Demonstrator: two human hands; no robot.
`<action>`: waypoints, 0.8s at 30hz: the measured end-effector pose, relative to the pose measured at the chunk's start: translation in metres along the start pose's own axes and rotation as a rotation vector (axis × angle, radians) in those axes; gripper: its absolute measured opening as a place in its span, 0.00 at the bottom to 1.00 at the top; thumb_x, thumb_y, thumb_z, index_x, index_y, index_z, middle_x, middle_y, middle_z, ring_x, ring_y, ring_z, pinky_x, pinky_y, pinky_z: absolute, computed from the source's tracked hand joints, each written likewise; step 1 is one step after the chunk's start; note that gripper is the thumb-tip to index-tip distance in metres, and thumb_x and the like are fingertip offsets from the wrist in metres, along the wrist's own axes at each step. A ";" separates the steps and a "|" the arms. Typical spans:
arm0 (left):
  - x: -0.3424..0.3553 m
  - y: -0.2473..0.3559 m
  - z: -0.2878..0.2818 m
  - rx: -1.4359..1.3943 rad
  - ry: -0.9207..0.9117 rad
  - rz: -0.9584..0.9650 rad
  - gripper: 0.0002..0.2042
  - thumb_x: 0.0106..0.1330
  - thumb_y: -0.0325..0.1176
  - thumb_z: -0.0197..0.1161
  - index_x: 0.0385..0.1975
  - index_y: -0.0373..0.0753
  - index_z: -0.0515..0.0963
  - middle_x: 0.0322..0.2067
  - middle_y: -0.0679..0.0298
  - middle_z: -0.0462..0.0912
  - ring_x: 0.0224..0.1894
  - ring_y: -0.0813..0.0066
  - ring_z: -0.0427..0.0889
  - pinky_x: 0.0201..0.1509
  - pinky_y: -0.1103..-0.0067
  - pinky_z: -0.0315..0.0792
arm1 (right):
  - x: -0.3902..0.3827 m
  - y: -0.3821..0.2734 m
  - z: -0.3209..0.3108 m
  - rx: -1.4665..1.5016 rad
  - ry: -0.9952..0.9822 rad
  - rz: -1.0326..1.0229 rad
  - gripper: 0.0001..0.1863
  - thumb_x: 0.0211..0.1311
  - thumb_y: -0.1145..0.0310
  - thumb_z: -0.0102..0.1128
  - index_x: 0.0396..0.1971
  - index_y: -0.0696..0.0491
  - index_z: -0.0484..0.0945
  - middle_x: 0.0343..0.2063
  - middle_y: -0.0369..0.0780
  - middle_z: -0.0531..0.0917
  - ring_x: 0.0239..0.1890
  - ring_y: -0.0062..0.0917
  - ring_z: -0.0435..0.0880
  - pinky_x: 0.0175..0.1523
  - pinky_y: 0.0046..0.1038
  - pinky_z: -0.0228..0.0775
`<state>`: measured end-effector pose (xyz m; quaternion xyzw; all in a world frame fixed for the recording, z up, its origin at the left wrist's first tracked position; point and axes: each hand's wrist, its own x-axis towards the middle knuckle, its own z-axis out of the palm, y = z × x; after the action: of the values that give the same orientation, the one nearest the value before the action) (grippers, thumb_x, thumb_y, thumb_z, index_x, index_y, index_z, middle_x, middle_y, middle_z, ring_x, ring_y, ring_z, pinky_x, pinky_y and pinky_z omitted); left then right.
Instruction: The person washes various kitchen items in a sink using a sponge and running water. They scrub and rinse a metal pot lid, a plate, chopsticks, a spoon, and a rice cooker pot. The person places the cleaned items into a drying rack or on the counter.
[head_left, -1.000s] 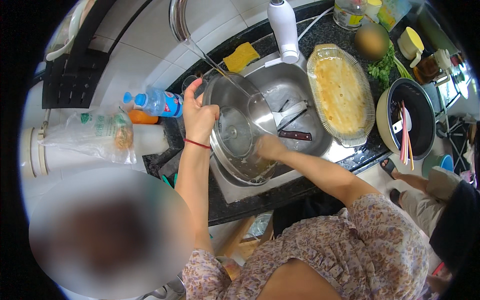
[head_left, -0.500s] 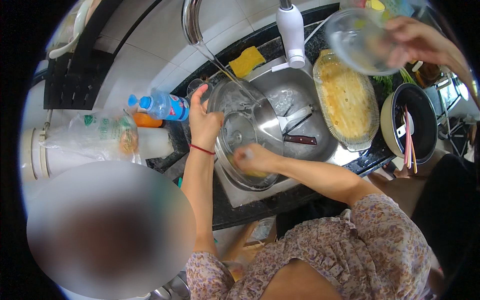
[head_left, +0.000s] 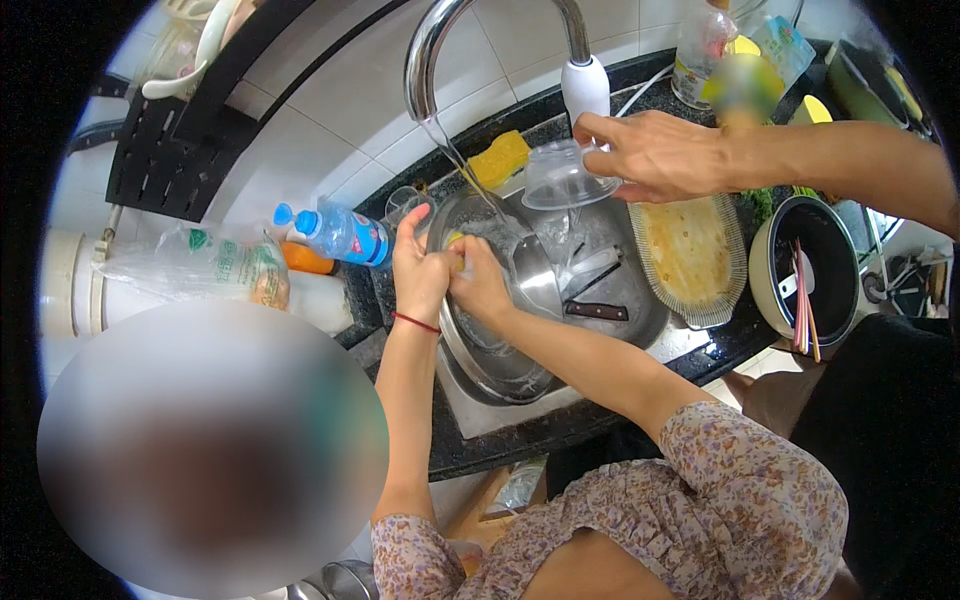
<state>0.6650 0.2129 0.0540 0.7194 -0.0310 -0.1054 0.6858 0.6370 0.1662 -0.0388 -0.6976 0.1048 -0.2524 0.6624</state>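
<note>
A clear glass pot lid (head_left: pixel 505 375) with a metal rim is tilted over the left part of the sink. My left hand (head_left: pixel 418 268), a red cord round its wrist, grips the lid's left edge with the thumb raised. Against that same edge, my right hand (head_left: pixel 480 282) is closed on a yellow sponge (head_left: pixel 456 243), mostly hidden by the fingers. Water from the curved tap (head_left: pixel 420 85) runs down behind my hands. Another person's hand (head_left: pixel 665 155) reaches in from the right, holding a clear plastic bowl (head_left: pixel 565 172) over the sink's far side.
A brown-handled knife (head_left: pixel 597 311) and white-handled utensils (head_left: pixel 590 268) lie in the sink (head_left: pixel 645 335). Right of it are a ribbed glass dish (head_left: pixel 690 260) and a dark pot (head_left: pixel 790 235) with chopsticks. A second yellow sponge (head_left: pixel 498 158) and a blue-labelled bottle (head_left: pixel 345 235) stand near the wall.
My right hand has moved up and left with the sponge, from the lid's near part to its left edge beside my left hand. The other person's bowl has come left over the sink.
</note>
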 end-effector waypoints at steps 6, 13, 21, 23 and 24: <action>-0.001 -0.001 0.002 0.072 -0.032 0.032 0.31 0.39 0.11 0.46 0.52 0.31 0.60 0.35 0.58 0.78 0.29 0.79 0.74 0.28 0.86 0.65 | -0.056 -0.032 -0.074 0.690 -0.596 0.640 0.04 0.51 0.71 0.52 0.26 0.54 0.69 0.22 0.32 0.70 0.28 0.13 0.68 0.34 0.19 0.62; -0.003 -0.006 -0.002 0.031 -0.046 0.066 0.32 0.39 0.10 0.47 0.52 0.31 0.59 0.37 0.56 0.78 0.33 0.77 0.76 0.31 0.86 0.67 | -0.055 0.115 -0.106 -0.719 -0.951 0.265 0.11 0.44 0.66 0.55 0.27 0.58 0.76 0.26 0.47 0.79 0.33 0.37 0.77 0.40 0.33 0.68; -0.008 0.005 0.007 0.095 -0.071 0.012 0.29 0.43 0.12 0.48 0.52 0.31 0.60 0.43 0.53 0.73 0.38 0.73 0.75 0.36 0.83 0.69 | 0.052 0.085 -0.009 -0.352 0.141 0.052 0.12 0.36 0.77 0.58 0.25 0.52 0.70 0.29 0.44 0.74 0.33 0.39 0.74 0.40 0.35 0.66; -0.005 -0.002 0.008 0.016 -0.069 0.040 0.26 0.48 0.14 0.50 0.51 0.31 0.60 0.43 0.53 0.73 0.41 0.73 0.74 0.42 0.82 0.68 | 0.054 0.056 0.009 -0.115 0.235 0.075 0.11 0.36 0.77 0.58 0.25 0.52 0.70 0.26 0.43 0.73 0.31 0.36 0.73 0.39 0.34 0.66; -0.009 -0.007 -0.001 -0.023 -0.041 0.047 0.24 0.50 0.15 0.51 0.51 0.31 0.60 0.44 0.53 0.73 0.42 0.72 0.74 0.45 0.82 0.67 | 0.042 0.030 0.015 0.065 0.209 0.127 0.11 0.36 0.77 0.58 0.25 0.53 0.69 0.26 0.43 0.73 0.31 0.35 0.73 0.39 0.33 0.65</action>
<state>0.6554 0.2166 0.0477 0.7083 -0.0606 -0.1042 0.6956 0.6858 0.1556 -0.0586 -0.6377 0.2090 -0.2846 0.6846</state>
